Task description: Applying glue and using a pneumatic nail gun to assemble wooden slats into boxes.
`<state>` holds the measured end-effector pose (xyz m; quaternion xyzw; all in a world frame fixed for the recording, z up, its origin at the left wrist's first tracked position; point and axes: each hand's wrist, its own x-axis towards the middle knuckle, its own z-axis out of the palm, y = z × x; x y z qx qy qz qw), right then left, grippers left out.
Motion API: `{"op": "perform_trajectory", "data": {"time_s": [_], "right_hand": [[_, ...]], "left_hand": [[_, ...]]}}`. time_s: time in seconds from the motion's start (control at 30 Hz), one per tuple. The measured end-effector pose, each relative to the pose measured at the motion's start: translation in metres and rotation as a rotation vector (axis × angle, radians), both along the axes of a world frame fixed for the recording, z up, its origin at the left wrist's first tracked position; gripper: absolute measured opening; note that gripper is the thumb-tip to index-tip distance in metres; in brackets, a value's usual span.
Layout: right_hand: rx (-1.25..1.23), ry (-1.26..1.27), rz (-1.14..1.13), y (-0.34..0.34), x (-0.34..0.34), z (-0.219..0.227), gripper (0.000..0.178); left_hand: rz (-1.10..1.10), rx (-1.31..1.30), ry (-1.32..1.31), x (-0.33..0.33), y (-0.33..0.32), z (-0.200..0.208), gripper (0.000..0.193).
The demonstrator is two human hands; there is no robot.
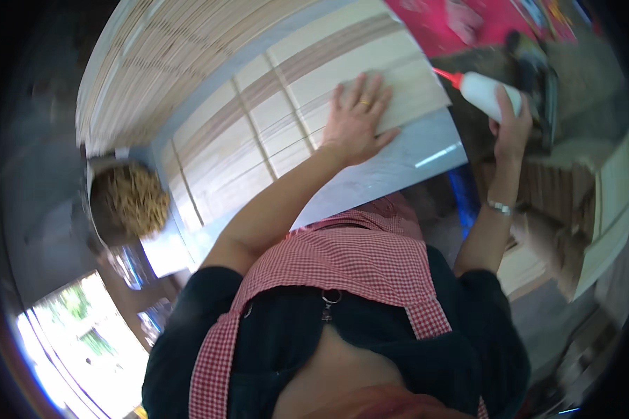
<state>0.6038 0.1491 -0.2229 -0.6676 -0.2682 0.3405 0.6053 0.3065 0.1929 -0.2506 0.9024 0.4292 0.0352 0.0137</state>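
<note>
My left hand lies flat with fingers spread on a pale wooden panel, near its right end. Narrow grooves cross the panel, and a darker band of grain runs along it. In my right hand is a white squeeze bottle with a red nozzle. Tilted, the bottle points its nozzle leftward at the panel's right edge; whether the tip touches the wood I cannot tell. Beneath the panel is a shiny grey-white tabletop.
Stacked thin wooden boards rise along the far left side. A container of small wooden pieces stands at the table's left end. Beyond my right hand are a dark tool and a pink cloth. A box of wooden pieces sits at right.
</note>
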Motion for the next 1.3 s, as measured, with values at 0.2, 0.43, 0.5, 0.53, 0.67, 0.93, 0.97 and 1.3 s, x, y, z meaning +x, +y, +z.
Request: {"op": "perform_trajectory", "data": {"time_s": [0.2,0.43,0.5,0.53,0.67,0.93,0.97,1.3], "right_hand": [[0.178,0.057,0.213,0.041,-0.114,0.010,0.049],[0.195,-0.089,0.375,0.123,-0.218,-0.009,0.057],[0.128,-0.146,0.387,0.139,-0.241,-0.004,0.064],[0.092,-0.179,0.387,0.145,-0.247,-0.004,0.068],[0.059,-0.272,0.403,0.160,-0.270,-0.004,0.069],[0.053,-0.418,0.407,0.128,-0.267,0.000,0.066],[0.046,-0.414,0.417,0.114,-0.263,0.002,0.065],[-0.022,-0.415,0.447,-0.036,-0.213,0.004,0.055]], "left_hand": [[0.006,-0.025,-0.255,-0.033,-0.003,-0.007,0.088],[0.236,-0.135,-0.037,-0.181,-0.054,0.020,0.114],[0.272,-0.162,-0.036,-0.205,-0.070,0.027,0.112],[0.293,-0.194,-0.038,-0.211,-0.074,0.027,0.110],[0.312,-0.130,-0.073,-0.219,-0.083,0.013,0.105],[0.333,-0.056,-0.079,-0.220,-0.087,0.000,0.098],[0.345,-0.076,-0.092,-0.222,-0.087,-0.002,0.098],[0.331,0.061,-0.095,-0.223,-0.087,-0.011,0.094]]}}
